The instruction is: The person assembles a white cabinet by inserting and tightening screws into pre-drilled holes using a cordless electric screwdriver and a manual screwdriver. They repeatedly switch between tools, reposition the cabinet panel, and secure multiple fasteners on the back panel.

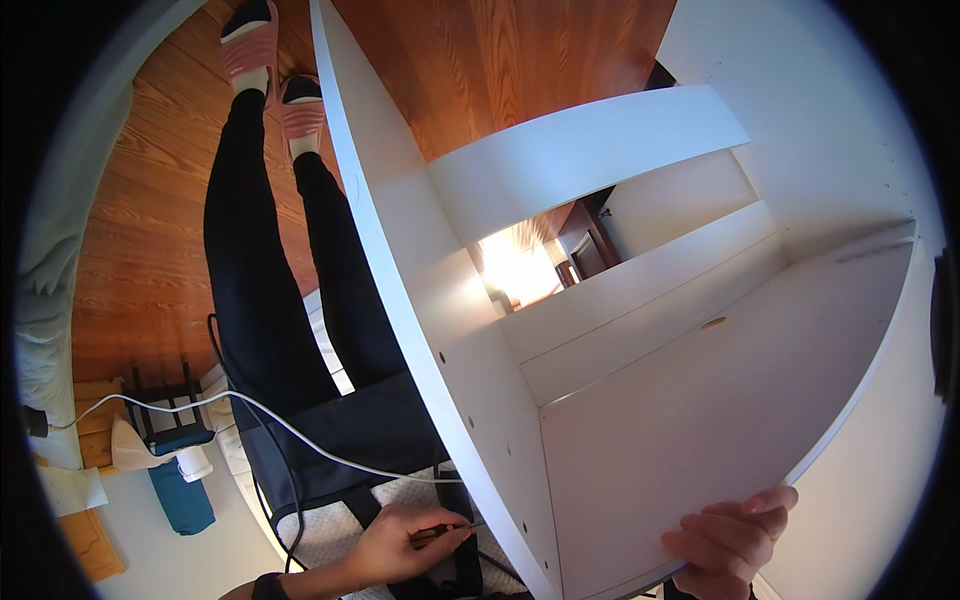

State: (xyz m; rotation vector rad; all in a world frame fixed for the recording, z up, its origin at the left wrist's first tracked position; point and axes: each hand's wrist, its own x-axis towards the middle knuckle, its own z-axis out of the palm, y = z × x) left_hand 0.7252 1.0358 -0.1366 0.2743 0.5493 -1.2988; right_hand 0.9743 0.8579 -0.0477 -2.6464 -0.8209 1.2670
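A white cabinet carcass [660,440] of joined panels leans at a slant across the middle and right. Its long left side panel [440,330] has several small dark holes near its edge. My left hand [400,545] is closed round the yellow-and-black handle of what looks like a screwdriver [432,535]. The thin metal tip points at the outer face of that side panel, low down; whether it touches cannot be made out. At the lower right, my right hand [735,545] grips the near edge of the wide panel, fingers curled over its inner face.
A white cable [290,425] hangs across my black-clad legs [250,260], and a black cord loops beside them. Pink slippers [250,50] rest on the wooden floor [140,230]. A black chair-like frame [170,410] and a teal item [183,498] are at lower left.
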